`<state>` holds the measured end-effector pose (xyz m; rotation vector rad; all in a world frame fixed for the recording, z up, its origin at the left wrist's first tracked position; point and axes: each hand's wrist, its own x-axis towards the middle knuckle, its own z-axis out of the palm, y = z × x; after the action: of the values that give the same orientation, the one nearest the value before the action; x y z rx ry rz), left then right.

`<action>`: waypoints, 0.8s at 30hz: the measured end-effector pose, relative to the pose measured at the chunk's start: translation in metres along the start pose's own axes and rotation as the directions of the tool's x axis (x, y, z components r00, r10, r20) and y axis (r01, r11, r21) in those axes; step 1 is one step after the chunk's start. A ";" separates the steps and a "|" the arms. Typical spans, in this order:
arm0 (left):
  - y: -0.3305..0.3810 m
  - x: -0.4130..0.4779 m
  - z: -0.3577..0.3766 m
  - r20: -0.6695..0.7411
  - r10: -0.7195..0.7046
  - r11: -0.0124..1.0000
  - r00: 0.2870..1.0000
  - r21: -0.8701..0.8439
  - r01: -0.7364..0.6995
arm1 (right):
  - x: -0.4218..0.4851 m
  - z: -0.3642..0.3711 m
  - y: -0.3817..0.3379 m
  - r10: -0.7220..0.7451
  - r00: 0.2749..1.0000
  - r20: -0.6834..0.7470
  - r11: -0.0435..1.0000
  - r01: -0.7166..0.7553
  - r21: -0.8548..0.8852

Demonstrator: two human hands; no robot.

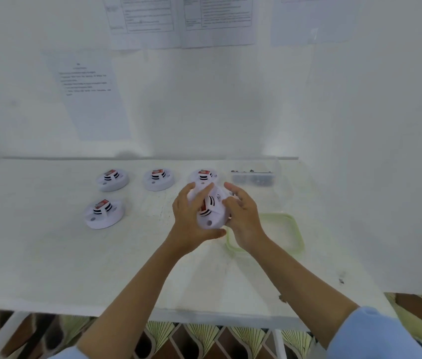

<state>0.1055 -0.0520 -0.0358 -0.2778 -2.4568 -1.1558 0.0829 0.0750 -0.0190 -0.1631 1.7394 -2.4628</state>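
Both the left hand and right hand grip a detector just above the desk, fingers curled round its rim. A slipping twist could drop it onto the rear detector or lid.

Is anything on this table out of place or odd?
Nothing serious. The green-rimmed lid lies on the table apart from the clear container. A few small dark bits lie loose near the table's front right edge. The held detector is tilted, but the left hand and right hand grip it.
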 end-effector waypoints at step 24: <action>-0.130 0.006 -0.068 0.456 -0.155 0.603 0.876 -0.659 0.450 | 0.022 0.086 0.081 -0.083 0.997 -0.005 0.809 0.064 -0.584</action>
<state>0.0744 -0.1875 -0.0841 -0.3129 -2.1905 -2.4791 0.0783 -0.0356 -0.0665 -0.2510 2.4956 -1.8870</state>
